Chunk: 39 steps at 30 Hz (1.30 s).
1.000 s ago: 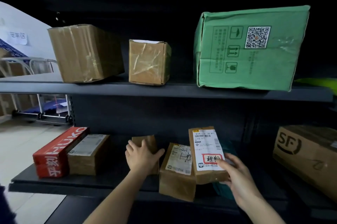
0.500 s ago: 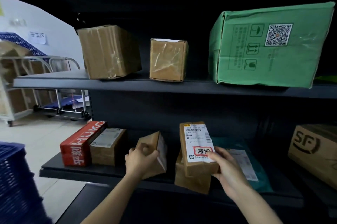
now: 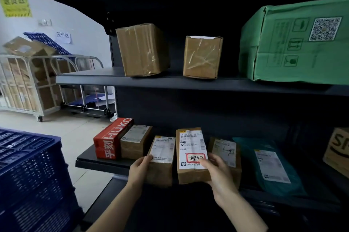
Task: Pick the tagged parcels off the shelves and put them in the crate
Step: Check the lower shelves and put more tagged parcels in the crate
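My right hand [image 3: 217, 172] grips a small brown parcel [image 3: 190, 156] whose white label carries a red-framed tag; it is held upright over the front edge of the lower shelf [image 3: 98, 161]. My left hand [image 3: 140, 167] holds a second brown parcel [image 3: 161, 161] with a plain white label, just left of the tagged one. A blue plastic crate [image 3: 32, 175] stands on the floor at the lower left. Behind my right hand another brown parcel [image 3: 225, 151] with a handwritten label stays on the shelf.
On the lower shelf lie a red HUKO box [image 3: 111, 137], a brown box [image 3: 136, 142], a teal mailer bag [image 3: 268, 163] and an SF carton [image 3: 338, 150]. The upper shelf [image 3: 170, 80] holds two taped brown boxes and a green carton [image 3: 294, 42]. Wire roll cages [image 3: 28, 84] stand far left.
My left hand has turned its parcel so the label faces me and drawn it toward the shelf edge. The tagged parcel in my right hand has come nearer. My view has swung left, showing more crate.
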Available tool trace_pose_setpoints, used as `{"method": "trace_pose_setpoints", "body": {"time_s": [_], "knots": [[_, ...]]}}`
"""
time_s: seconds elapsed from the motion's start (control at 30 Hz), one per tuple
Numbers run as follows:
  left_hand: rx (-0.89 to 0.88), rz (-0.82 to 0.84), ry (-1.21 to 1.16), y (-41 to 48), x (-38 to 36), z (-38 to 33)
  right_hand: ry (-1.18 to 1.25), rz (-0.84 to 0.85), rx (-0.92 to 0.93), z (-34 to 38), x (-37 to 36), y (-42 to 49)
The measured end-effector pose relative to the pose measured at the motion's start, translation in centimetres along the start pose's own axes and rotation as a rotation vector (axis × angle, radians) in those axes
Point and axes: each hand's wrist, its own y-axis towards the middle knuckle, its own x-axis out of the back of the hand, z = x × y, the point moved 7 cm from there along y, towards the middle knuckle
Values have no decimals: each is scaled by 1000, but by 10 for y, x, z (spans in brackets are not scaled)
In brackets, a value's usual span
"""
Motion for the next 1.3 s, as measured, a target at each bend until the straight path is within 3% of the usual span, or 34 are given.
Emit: {"method": "trace_pose_setpoints", "body": {"time_s": [0.37,0.9,1.3], "knots": [[-173,42,137,-1,13,-13,75,-118,-121,-47,-5,-5],[-192,150,140,3,-19,-8,93,-232,-116,-64,15,11],[-192,106,275,7,-70,-16,64,-255,-94,-38,53,30]]}}
